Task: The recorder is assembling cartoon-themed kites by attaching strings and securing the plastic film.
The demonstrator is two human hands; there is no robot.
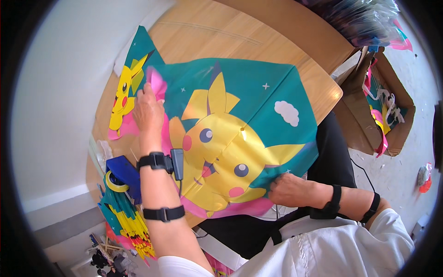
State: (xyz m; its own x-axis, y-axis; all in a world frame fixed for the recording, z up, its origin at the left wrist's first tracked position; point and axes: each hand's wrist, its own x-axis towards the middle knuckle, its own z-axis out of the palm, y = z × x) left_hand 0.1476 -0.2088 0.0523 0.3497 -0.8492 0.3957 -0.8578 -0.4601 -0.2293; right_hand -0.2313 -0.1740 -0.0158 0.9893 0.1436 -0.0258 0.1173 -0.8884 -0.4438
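Note:
A large, thin printed sheet (272,120), shaped like a kite sail, lies over the table and my lap. It is green with a yellow cartoon animal and a pink lower edge. My left hand (150,108) is closed at the sheet's left part, where a blurred pink flap (156,83) sticks up past the fingers. A smaller folded section (123,90) with the same figure stands beyond that hand. At the near right edge my right hand (288,190) is curled, knuckles up, pinching the sheet; its fingertips are hidden.
A blue tape dispenser (127,177) with a yellowish roll sits at the table's left edge. Below it hangs a stack of folded printed sheets (127,219). An open cardboard box (399,99) with similar pieces stands right of the wooden table (212,32). Plastic-wrapped bundles (360,18) lie at the far right.

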